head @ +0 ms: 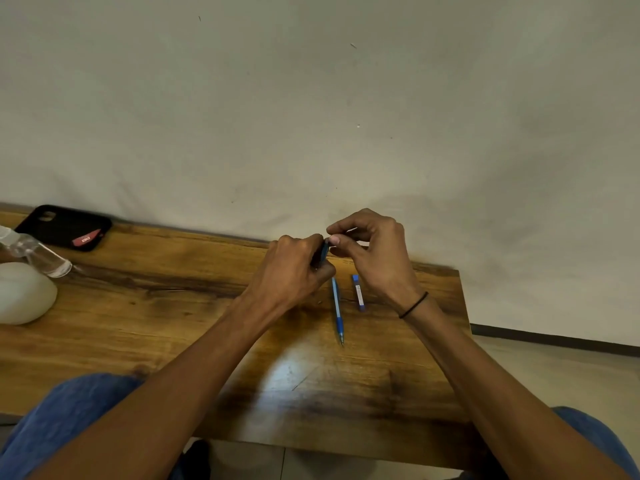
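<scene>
left hand (pixel 294 271) clamps small dark-blue plastic case (pixel 324 251), right hand (pixel 372 252) pinches its top; hard tug may scatter contents

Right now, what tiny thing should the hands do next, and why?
Probably ease the right hand away in a small pull, to open the blue thing. The left hand grips it, the right hand seems to pinch its top end, and the pen and case lie untouched on the table just below.
</scene>
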`<action>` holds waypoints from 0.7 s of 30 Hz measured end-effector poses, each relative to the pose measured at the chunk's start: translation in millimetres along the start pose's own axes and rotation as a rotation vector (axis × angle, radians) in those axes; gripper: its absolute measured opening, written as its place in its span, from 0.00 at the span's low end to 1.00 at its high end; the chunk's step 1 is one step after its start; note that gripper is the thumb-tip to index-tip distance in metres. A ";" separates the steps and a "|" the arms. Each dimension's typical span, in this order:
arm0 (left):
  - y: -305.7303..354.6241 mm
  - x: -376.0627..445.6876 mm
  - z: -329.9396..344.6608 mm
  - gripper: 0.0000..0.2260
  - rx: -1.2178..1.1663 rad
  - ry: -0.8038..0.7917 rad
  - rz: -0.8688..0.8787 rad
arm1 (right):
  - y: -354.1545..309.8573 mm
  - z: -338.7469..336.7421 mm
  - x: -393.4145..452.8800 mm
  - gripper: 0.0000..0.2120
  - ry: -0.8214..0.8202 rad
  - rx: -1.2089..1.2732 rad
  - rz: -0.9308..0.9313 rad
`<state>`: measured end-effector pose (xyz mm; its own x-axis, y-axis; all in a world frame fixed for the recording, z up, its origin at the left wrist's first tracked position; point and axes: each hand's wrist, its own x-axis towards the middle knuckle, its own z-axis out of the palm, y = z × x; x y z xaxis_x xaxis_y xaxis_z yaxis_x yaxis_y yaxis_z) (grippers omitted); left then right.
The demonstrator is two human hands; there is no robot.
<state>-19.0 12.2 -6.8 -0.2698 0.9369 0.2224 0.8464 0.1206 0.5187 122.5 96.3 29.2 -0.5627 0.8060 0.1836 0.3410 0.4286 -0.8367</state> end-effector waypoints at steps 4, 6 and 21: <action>-1.5 0.2 0.3 0.08 -0.006 -0.004 -0.010 | 2.6 0.6 0.6 0.04 0.008 0.020 -0.003; -2.2 1.0 -0.4 0.08 -0.009 -0.007 -0.011 | 6.6 1.0 0.8 0.04 0.030 0.077 0.013; -21.4 6.1 -8.6 0.07 0.004 0.004 -0.069 | 70.9 67.2 -38.1 0.06 -0.179 -0.501 0.230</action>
<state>-42.8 12.5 -9.4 -0.3289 0.9252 0.1893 0.8276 0.1858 0.5297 117.5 68.5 -71.8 -0.5358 0.8382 -0.1011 0.7601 0.4268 -0.4901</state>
